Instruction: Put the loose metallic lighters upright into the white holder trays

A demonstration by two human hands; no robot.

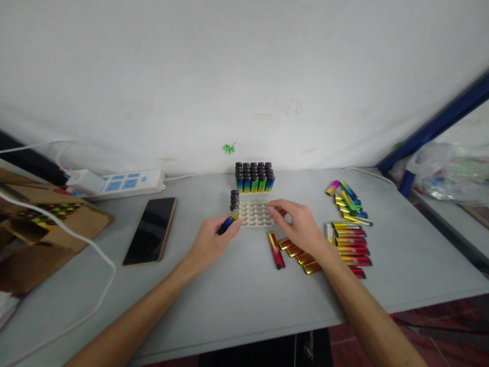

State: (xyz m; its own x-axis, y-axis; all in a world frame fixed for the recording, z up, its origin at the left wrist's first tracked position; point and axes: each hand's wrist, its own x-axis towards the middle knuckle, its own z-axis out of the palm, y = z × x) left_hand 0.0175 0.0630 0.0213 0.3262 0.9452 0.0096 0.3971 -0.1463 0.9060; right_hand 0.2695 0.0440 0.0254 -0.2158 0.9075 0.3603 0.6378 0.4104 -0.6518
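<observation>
My left hand (212, 237) is closed around a dark blue lighter (226, 225) at the front left corner of a white tray (255, 214) with rows of round holes. Several lighters with black tops (234, 200) stand upright along the tray's left side. At the tray's right edge, my right hand (294, 219) has thumb and forefinger closed together; whether they grip the rim or something small I cannot make out. Below my right hand lie a red and gold lighter (276, 251) and several gold-ended lighters (296, 251), partly hidden under the wrist.
Behind the tray stands a block of upright blue-green lighters (254, 178). More lighters lie at right, some red and yellow (350, 242), some green and blue (348, 201). On the left are a phone (150, 232), a power strip (128, 183), a cardboard box (86, 232) and a white cable (103, 260).
</observation>
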